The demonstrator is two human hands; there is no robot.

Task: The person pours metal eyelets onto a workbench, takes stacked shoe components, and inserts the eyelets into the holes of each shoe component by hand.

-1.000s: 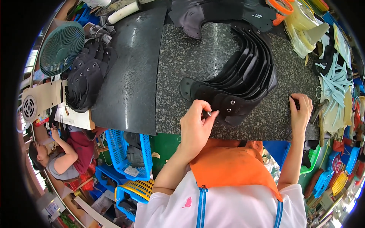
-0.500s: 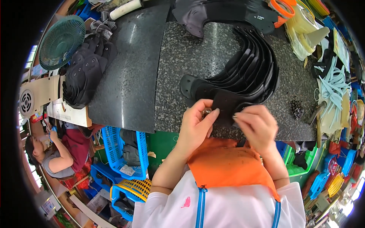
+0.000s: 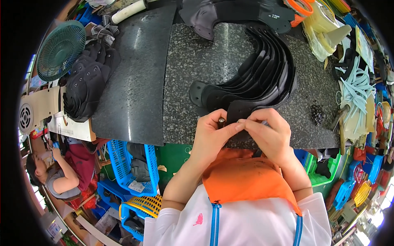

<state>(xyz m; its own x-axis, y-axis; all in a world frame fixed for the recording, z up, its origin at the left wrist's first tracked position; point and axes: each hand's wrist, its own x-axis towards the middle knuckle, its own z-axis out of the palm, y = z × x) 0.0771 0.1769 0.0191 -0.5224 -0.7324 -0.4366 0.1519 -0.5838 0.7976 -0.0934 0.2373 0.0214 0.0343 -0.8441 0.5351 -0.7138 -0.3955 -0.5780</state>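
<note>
A fanned stack of curved black shoe-upper-like pieces [image 3: 262, 78] lies on the speckled stone slab in front of me. The nearest black piece [image 3: 242, 107] has its front edge between my hands. My left hand [image 3: 208, 137] is closed on that edge, thumb on top. A small metal rod with a rounded end [image 3: 221, 121] shows between its curled fingers. My right hand [image 3: 271, 132] pinches at the same edge, its fingertips meeting my left thumb. Anything small inside this pinch is hidden.
Small dark bits [image 3: 317, 115] lie in a pile to the right, near light-blue strips [image 3: 357, 88]. More black pieces [image 3: 88, 78] are heaped at left beside a green fan [image 3: 61, 50]. Orange tape rolls [image 3: 301, 9] stand far right. Blue crates [image 3: 154, 168] sit below; a person [image 3: 61, 176] works at left.
My right hand has moved left and closed in, so its fingertips now meet my left thumb at the black piece's edge. My left hand keeps its hold; the view has shifted slightly.
</note>
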